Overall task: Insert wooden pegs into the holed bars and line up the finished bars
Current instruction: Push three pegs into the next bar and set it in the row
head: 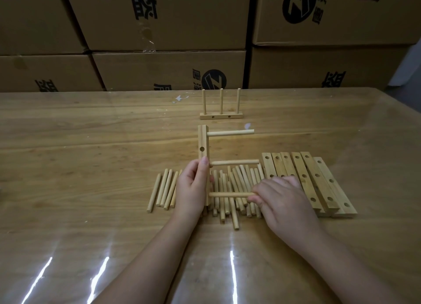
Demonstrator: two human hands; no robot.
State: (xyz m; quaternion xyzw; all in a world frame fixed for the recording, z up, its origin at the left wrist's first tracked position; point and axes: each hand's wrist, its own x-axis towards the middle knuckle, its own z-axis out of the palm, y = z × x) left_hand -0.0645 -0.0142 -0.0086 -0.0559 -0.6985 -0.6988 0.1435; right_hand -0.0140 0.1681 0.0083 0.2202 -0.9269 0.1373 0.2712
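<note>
The right hand [282, 201] pinches the outer end of a wooden peg [230, 194] between thumb and fingertips, clamped on it, and the peg runs level toward nine o'clock into the lowest part of a holed bar [203, 144]. The left hand [192, 187] is wrapped around that bar's lower half, thumb pressed on its face, holding it on end above the table [91, 144]. Where the peg meets the bar is hidden behind the left hand, so it may be partly in or fully seated; I cannot tell which.

Two other pegs already stick out of this bar toward three o'clock: the top peg [230, 133] near the upper end and the middle peg [234, 162] just above the left thumb. An open side hole shows between them.

Beneath the hands lies the pile of loose pegs [237, 183], spreading from nine to three o'clock. At three o'clock of the pile, touching side by side, sits a row of empty bars [307, 180], about six. At twelve o'clock, well apart from the hands, one finished bar [221, 116] stands with three upright pegs.

By my reading, one bar is done, the second is on its last peg, and the row of empty bars remains, so the work is early.
</note>
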